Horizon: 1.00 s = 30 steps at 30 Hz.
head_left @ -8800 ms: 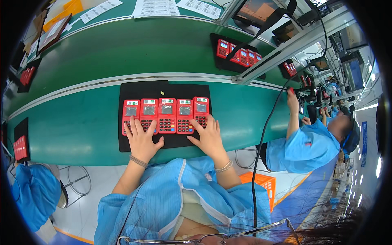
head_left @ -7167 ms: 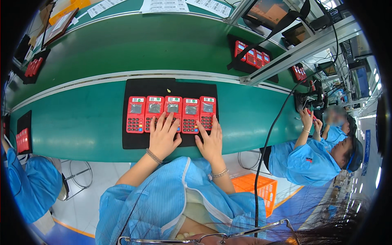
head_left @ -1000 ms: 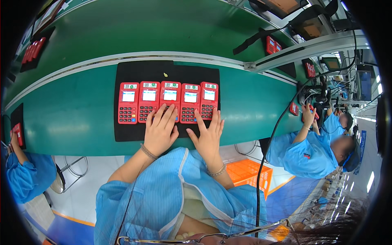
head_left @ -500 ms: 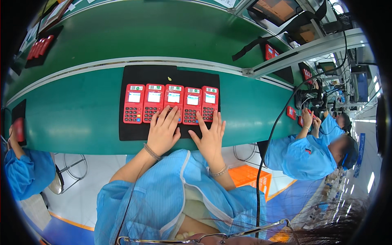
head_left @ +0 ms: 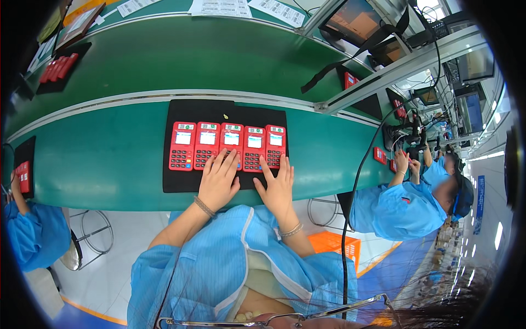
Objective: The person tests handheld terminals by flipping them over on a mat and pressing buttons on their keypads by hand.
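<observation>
Several red handheld card terminals, each with a lit screen and a keypad, lie side by side in a row on a black mat (head_left: 255,114). My left hand (head_left: 220,181) is open, its spread fingertips resting over the lower keys of the middle terminal (head_left: 232,137) and close to the second terminal (head_left: 207,140). My right hand (head_left: 278,189) is also open. Its fingertips touch the lower ends of the fourth terminal (head_left: 254,147) and the rightmost terminal (head_left: 275,142). Apart from both hands, the leftmost terminal (head_left: 182,145) shows fully. Neither hand grasps anything.
The mat lies on a green bench (head_left: 104,159), with a metal rail (head_left: 131,100) behind it. A black cable (head_left: 359,181) hangs down on the right. Co-workers in blue sit at both sides. An orange crate (head_left: 334,245) stands below. Other red terminals (head_left: 58,68) lie far left.
The view has tilted slightly, so the bench and terminals sit lower in the picture. My hands stay over the same terminals with small finger shifts. The co-worker's hands at the right have moved a little.
</observation>
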Each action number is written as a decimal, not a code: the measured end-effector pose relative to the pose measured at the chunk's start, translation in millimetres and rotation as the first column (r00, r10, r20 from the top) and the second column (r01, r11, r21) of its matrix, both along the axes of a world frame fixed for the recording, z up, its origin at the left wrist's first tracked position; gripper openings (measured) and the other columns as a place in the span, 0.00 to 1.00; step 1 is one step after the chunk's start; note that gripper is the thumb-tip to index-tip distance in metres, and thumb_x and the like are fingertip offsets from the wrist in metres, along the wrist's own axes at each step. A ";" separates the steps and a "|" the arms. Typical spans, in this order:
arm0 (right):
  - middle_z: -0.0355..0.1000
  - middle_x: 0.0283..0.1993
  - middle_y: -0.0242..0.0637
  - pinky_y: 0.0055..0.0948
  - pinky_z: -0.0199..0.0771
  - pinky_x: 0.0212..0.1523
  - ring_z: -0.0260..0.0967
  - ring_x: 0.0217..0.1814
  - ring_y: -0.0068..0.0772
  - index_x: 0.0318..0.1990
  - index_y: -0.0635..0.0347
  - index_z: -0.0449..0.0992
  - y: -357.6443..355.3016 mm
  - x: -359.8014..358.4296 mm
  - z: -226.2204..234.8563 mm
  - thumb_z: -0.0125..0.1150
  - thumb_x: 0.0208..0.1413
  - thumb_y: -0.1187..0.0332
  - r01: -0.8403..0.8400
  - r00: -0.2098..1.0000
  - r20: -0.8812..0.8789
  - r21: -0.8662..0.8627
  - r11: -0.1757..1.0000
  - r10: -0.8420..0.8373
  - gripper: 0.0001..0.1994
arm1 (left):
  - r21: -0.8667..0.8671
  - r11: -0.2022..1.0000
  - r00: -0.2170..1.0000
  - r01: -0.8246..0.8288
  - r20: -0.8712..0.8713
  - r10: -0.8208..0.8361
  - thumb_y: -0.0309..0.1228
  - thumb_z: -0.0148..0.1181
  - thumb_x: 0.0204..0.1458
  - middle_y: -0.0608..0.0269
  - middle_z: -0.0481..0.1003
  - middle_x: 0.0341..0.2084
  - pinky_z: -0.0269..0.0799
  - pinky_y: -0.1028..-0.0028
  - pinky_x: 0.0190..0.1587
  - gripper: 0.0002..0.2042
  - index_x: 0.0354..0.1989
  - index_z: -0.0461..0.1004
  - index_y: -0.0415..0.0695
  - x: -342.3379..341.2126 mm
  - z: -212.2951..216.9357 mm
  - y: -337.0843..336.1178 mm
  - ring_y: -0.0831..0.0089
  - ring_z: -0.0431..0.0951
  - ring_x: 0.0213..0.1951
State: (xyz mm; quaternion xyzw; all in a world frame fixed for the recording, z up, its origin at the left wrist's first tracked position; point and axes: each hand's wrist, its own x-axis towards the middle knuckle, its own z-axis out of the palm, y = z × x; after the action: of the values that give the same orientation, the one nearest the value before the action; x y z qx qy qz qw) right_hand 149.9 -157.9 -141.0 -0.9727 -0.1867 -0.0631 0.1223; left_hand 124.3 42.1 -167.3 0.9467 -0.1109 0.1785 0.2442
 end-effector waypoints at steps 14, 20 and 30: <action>0.62 0.70 0.41 0.53 0.50 0.75 0.53 0.76 0.49 0.65 0.55 0.70 86.3 -2.3 -3.2 0.65 0.56 0.63 -0.442 0.897 0.054 0.171 0.881 0.440 0.28 | 0.135 0.991 0.997 0.001 0.079 -0.012 0.25 0.63 0.46 0.59 0.75 0.56 0.65 0.54 0.64 0.19 0.50 0.76 0.42 -34.4 16.2 125.7 0.58 0.71 0.62; 0.70 0.63 0.40 0.51 0.61 0.69 0.62 0.70 0.47 0.55 0.58 0.77 91.6 -0.8 -5.1 0.64 0.55 0.67 -0.439 0.897 0.137 0.181 0.880 0.419 0.19 | 0.214 0.963 0.983 0.162 0.054 -0.177 0.23 0.62 0.43 0.61 0.75 0.57 0.68 0.56 0.63 0.22 0.52 0.77 0.44 -34.5 13.5 147.7 0.60 0.72 0.62; 0.71 0.61 0.42 0.48 0.63 0.68 0.63 0.69 0.44 0.48 0.63 0.78 100.7 13.7 6.1 0.64 0.49 0.70 -0.538 0.816 0.267 0.025 0.843 0.513 0.17 | 0.119 0.966 0.970 0.228 0.054 -0.236 0.23 0.62 0.41 0.61 0.76 0.55 0.68 0.57 0.63 0.21 0.49 0.78 0.44 -19.1 16.1 155.2 0.62 0.73 0.60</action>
State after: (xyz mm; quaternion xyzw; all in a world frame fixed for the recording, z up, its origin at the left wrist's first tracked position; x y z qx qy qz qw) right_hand 163.5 -57.2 -134.9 -0.8601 -0.4583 -0.1580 0.1588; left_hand 105.1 197.3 -151.2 0.9327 -0.2391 0.1742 0.2061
